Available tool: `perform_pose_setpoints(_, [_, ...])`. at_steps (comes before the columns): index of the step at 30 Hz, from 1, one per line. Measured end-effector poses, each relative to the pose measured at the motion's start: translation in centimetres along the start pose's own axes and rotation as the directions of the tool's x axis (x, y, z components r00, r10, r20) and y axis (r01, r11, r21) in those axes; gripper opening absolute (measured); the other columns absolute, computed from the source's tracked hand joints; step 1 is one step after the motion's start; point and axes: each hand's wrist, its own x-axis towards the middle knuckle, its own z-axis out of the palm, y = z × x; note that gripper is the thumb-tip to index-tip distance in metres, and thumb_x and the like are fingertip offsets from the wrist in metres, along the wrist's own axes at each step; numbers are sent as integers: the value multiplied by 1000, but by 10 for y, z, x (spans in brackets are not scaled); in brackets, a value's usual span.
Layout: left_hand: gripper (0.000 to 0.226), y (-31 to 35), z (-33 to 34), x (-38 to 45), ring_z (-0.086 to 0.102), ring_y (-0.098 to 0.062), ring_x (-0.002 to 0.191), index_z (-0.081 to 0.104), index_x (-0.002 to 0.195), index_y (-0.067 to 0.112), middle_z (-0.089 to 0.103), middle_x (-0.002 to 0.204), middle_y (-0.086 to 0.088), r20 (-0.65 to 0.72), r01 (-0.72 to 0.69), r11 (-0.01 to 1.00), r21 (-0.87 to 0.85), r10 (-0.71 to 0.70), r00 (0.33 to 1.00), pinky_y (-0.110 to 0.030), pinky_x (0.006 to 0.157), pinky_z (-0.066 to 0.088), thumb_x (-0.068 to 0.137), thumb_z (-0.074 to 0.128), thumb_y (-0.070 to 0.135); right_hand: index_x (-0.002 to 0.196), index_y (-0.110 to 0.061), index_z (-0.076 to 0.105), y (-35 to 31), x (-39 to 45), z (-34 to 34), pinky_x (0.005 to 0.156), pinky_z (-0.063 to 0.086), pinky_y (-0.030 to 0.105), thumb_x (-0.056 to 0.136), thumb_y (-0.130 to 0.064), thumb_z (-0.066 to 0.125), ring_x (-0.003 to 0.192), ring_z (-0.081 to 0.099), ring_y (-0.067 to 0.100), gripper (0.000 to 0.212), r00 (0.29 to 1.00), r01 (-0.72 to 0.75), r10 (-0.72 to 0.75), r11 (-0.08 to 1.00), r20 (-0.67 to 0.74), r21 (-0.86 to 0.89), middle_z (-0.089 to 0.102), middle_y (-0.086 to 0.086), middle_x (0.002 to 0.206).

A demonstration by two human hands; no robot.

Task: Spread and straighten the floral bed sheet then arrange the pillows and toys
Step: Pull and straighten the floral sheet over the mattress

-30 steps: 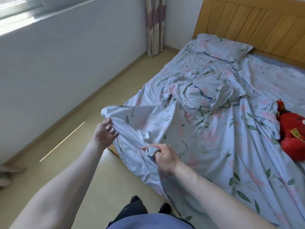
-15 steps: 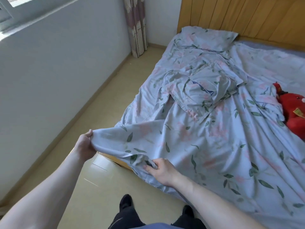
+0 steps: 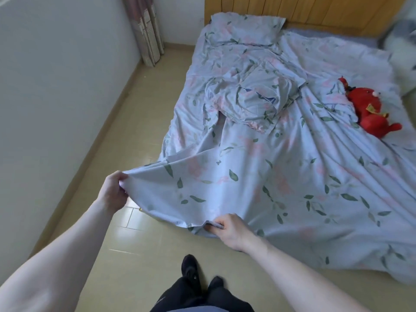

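Note:
The pale blue floral bed sheet [image 3: 258, 176] lies wrinkled over the bed, its near corner lifted off the mattress. My left hand [image 3: 113, 191] grips that corner out over the floor. My right hand [image 3: 229, 229] pinches the sheet's foot edge closer to me. One floral pillow [image 3: 246, 28] lies flat against the headboard. A second floral pillow [image 3: 252, 97] sits crumpled in the middle of the bed. A red plush toy [image 3: 371, 113] lies at the right side, partly tucked under a fold.
A wooden headboard [image 3: 315, 12] stands at the far end. A white wall [image 3: 56, 86] runs along the left, with a curtain [image 3: 146, 34] in the corner. Tiled floor [image 3: 139, 109] separates wall and bed. My feet [image 3: 198, 278] stand at the bed's foot. Something white and blurred [image 3: 403, 52] is at far right.
The bunched corner has been drawn out flat: my left hand moved left and toward me with it, my right hand slid along the foot edge. The view shifted back from the bed.

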Motion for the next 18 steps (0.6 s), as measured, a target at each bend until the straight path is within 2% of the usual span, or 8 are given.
perform_pose_setpoints(1, [37, 3, -5, -3, 60, -32, 102, 67, 111, 2, 64, 111, -13, -36, -16, 999, 46, 18, 999, -37, 95, 50, 77, 62, 14, 65, -15, 30, -1, -5, 2, 51, 14, 34, 86, -77, 49, 51, 23, 15, 68, 999, 2, -2, 1000, -32, 3, 25, -2, 53])
perform_pose_setpoints(3, [15, 7, -13, -1, 53, -25, 77, 63, 82, 18, 57, 87, -6, -147, -68, 977, 201, 98, 984, -34, 65, 44, 70, 72, 16, 63, -18, 31, 1, -6, 3, 49, 17, 32, 86, -76, 51, 51, 25, 14, 65, 997, 0, 2, 1000, -74, 22, 28, -3, 53])
perform_pose_setpoints(5, [24, 13, -24, -4, 45, -18, 66, 56, 74, 26, 51, 78, 1, -141, -157, 885, 437, 240, 961, -29, 55, 35, 67, 74, 13, 62, -21, 31, 2, -9, 8, 49, 20, 31, 86, -75, 52, 51, 25, 14, 63, 995, 5, -3, 1000, -101, 28, 27, -4, 54])
perform_pose_setpoints(9, [52, 20, -61, 4, 61, -9, 80, 57, 130, 26, 61, 113, -2, 8, -228, 594, 772, 349, 937, -21, 65, 47, 84, 72, 9, 60, -24, 32, 0, -5, 32, 52, 15, 33, 93, -70, 49, 52, 24, 14, 60, 994, 3, 1, 999, -106, 40, 27, -3, 54])
perform_pose_setpoints(12, [54, 9, -90, 19, 63, -26, 105, 57, 138, 16, 62, 126, -9, 22, -154, 381, 912, 329, 944, -35, 88, 51, 86, 74, 20, 62, -24, 33, 0, 0, 60, 57, 25, 38, 95, -35, 52, 60, 32, 20, 40, 997, -14, 11, 999, -80, -37, 31, 1, 56])
perform_pose_setpoints(14, [39, -4, -107, 29, 64, -30, 105, 66, 124, 15, 68, 117, -9, 22, -127, 329, 936, 307, 951, -38, 88, 51, 87, 73, 26, 64, -22, 32, 2, 5, 78, 58, 27, 39, 90, -22, 49, 64, 37, 26, 31, 998, -42, 39, 996, -41, -82, 36, 2, 58])
perform_pose_setpoints(16, [18, -19, -125, 46, 65, -27, 88, 72, 99, 17, 71, 96, -5, 27, -109, 278, 954, 283, 959, -38, 77, 53, 88, 72, 31, 67, -18, 33, 4, 17, 104, 58, 23, 40, 88, -18, 47, 65, 36, 26, 25, 998, -57, 55, 993, -15, -105, 40, 5, 61])
perform_pose_setpoints(18, [16, -35, -135, 57, 63, -24, 76, 68, 80, 20, 69, 80, -3, 21, -90, 252, 964, 264, 964, -35, 66, 51, 87, 71, 34, 71, -14, 33, 13, 25, 123, 58, 21, 39, 88, -17, 47, 64, 33, 23, 22, 996, -86, 89, 990, 18, -114, 43, 9, 65])
